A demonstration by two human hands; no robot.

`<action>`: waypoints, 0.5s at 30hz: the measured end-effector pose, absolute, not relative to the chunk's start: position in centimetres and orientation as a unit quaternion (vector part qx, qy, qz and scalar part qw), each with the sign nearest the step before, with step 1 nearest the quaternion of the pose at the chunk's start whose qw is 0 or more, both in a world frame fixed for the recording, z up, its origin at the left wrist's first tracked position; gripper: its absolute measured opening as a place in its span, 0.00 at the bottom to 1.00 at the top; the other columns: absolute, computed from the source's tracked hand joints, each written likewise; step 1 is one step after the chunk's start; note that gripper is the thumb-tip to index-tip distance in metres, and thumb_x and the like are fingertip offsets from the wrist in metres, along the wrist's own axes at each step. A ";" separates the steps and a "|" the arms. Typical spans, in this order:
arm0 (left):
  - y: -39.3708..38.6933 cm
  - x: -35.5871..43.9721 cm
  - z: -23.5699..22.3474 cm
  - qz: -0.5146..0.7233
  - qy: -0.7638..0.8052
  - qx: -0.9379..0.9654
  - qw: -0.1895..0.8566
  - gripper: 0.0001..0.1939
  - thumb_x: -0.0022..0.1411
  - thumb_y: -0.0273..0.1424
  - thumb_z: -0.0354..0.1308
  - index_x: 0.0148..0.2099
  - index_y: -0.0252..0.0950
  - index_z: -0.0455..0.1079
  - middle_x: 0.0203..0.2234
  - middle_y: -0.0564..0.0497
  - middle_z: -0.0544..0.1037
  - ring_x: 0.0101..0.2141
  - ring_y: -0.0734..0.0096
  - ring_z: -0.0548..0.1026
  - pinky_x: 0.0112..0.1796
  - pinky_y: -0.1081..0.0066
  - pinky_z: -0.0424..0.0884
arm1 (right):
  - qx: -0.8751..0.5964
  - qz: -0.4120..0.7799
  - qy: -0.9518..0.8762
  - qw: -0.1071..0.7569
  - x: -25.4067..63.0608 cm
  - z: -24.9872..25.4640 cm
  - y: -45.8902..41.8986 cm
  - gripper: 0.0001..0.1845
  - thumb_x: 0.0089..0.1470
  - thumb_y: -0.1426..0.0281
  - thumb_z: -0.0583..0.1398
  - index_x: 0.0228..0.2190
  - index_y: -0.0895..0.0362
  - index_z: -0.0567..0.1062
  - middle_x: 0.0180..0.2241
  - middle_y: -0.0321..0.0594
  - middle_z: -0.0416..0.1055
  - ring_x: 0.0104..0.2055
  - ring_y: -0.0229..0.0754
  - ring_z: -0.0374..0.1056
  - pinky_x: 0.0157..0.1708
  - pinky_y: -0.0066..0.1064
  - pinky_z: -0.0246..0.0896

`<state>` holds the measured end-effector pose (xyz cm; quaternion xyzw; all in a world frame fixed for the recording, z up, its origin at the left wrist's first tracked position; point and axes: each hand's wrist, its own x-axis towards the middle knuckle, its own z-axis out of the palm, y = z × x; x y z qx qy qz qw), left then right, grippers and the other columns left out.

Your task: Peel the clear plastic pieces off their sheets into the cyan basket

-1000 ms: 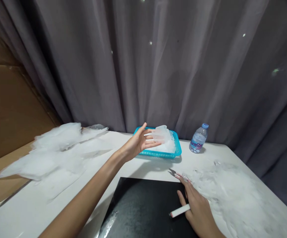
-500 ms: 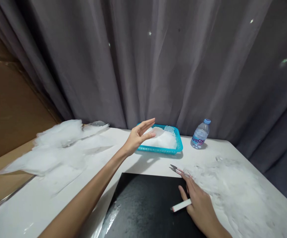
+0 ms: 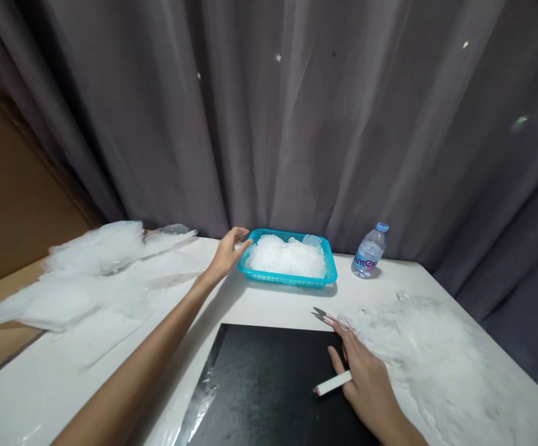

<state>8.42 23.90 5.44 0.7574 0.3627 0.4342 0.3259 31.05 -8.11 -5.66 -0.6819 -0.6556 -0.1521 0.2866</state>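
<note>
My left hand (image 3: 229, 253) is at the left end of a blue plastic basket (image 3: 242, 265), thumb and fingers apart, fingertips at or against its rim. Fluffy white stuffing (image 3: 287, 257) fills the basket, with a clear plastic piece in its back right corner. Resting flat over the right edge of a black board (image 3: 269, 371) is my right hand (image 3: 366, 378), its fingers stretched forward. Its fingertips lie at the handles of a pair of thread snips (image 3: 327, 317). A white pen-like stick (image 3: 334, 383) with a dark end pokes out from under this hand; whether it is gripped is hidden.
Thin white stuffing (image 3: 454, 365) is spread on the right of the white table (image 3: 269, 300). Bagged white stuffing sheets (image 3: 96, 266) lie on the left, by a cardboard box (image 3: 18, 179). A water bottle (image 3: 369, 251) stands right of the basket, before a grey curtain (image 3: 269, 124).
My left hand has moved left, from over the basket to its left end, uncovering the stuffing. My right hand stays in place; the view has shifted slightly.
</note>
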 end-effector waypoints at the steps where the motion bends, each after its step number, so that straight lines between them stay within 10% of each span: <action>1: 24.1 7.8 5.5 0.418 0.371 0.768 0.314 0.31 0.56 0.59 0.61 0.44 0.36 0.71 0.47 0.41 0.81 0.52 0.52 0.77 0.59 0.53 0.69 | -0.682 -0.148 -0.656 0.287 31.1 -5.7 -8.1 0.25 0.71 0.66 0.50 0.65 0.56 0.66 0.60 0.48 0.75 0.59 0.55 0.75 0.47 0.43 0.81; 15: 24.5 -6.2 9.1 0.167 0.603 0.780 0.030 0.17 0.70 0.40 0.62 0.52 0.33 0.74 0.50 0.45 0.78 0.49 0.57 0.78 0.52 0.51 0.74 | -0.687 -0.177 -0.653 0.265 30.8 -6.0 -8.1 0.25 0.72 0.65 0.49 0.66 0.55 0.66 0.57 0.48 0.77 0.56 0.53 0.77 0.39 0.39 0.82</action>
